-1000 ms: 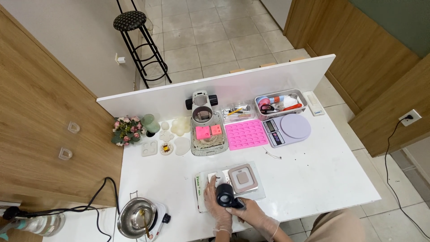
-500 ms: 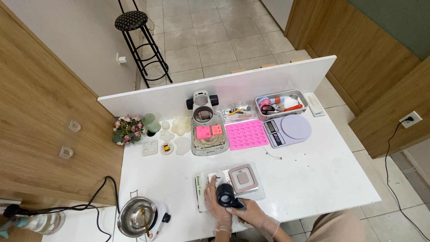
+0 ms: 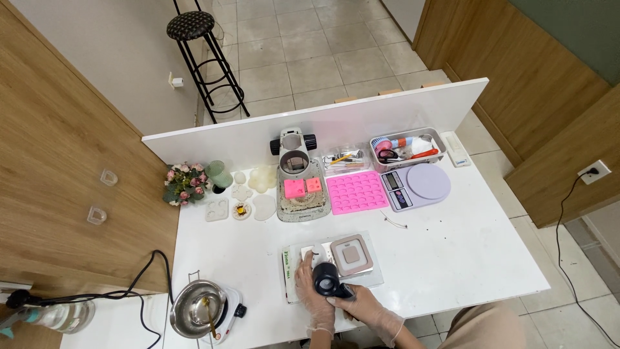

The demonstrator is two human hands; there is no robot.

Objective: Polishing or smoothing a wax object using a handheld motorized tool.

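Holding a black round cup (image 3: pixel 325 279) low in the frame, the right hand (image 3: pixel 361 309) wraps it; the left hand (image 3: pixel 311 289) rests open beside, near a square mould (image 3: pixel 352 254) on the white counter (image 3: pixel 452 252).

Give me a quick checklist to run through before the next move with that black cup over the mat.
1. Right hand has a grip on the black cup: ok.
2. Left hand steadies things beside the cup: ok.
3. Square mould sits flat on the mat: ok.
4. Cup contents: cannot tell, too dark.
5. Metal pot on the small heater stands apart from both hands: ok.
6. Pink mould tray out of the way: ok.
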